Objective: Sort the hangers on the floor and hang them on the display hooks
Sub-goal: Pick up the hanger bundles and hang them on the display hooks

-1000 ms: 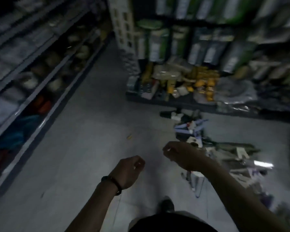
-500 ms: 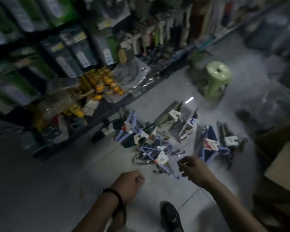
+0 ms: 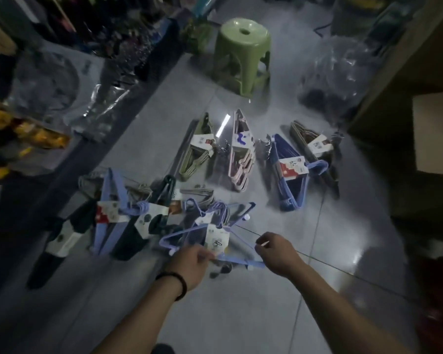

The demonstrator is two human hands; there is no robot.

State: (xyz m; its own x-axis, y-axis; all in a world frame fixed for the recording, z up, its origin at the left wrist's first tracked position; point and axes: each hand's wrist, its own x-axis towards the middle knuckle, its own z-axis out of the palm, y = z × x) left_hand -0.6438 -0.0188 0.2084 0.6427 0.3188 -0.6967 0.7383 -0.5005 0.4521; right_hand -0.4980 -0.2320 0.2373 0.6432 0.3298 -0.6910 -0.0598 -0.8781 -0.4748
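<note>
Both arms outstretched, left hand gripping, right hand pinching

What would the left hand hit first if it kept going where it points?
The lilac hanger bundle; the left hand seems to grip its lower bar, though depth is unclear.

The stool was pale green, and the floor under it was grey tile with a white glare. Just in front of the stool lay an olive bundle, a pink bundle, a blue bundle with a red-and-white label and a beige bundle. Farther from the stool, the lilac hangers carried a white tag — dark green hangers lay beside them, and a black wristband farther still.
</note>
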